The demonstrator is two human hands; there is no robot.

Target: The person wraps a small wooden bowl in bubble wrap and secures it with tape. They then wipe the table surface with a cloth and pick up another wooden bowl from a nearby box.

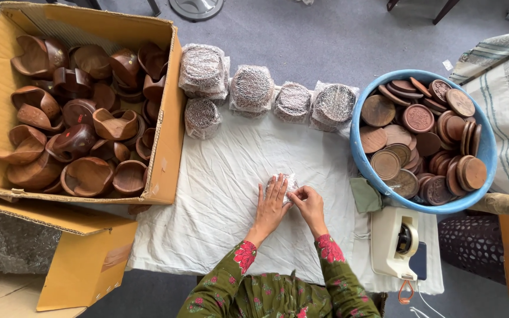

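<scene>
Both my hands rest on a small round bundle wrapped in clear bubble wrap [288,182] lying on the white cloth [219,194]. My left hand [273,203] lies flat over the bundle with fingers spread. My right hand [307,203] pinches the wrap at the bundle's right edge. The bundle is mostly hidden under my hands. Several finished wrapped bundles [251,88] stand in a row at the far edge of the cloth.
A cardboard box [169,118] at the left holds several carved wooden holders. A blue tub [484,153] at the right is full of round wooden discs. A tape dispenser [396,241] sits near right. A green cloth [365,195] lies beside the tub. Another box [83,259] sits at lower left.
</scene>
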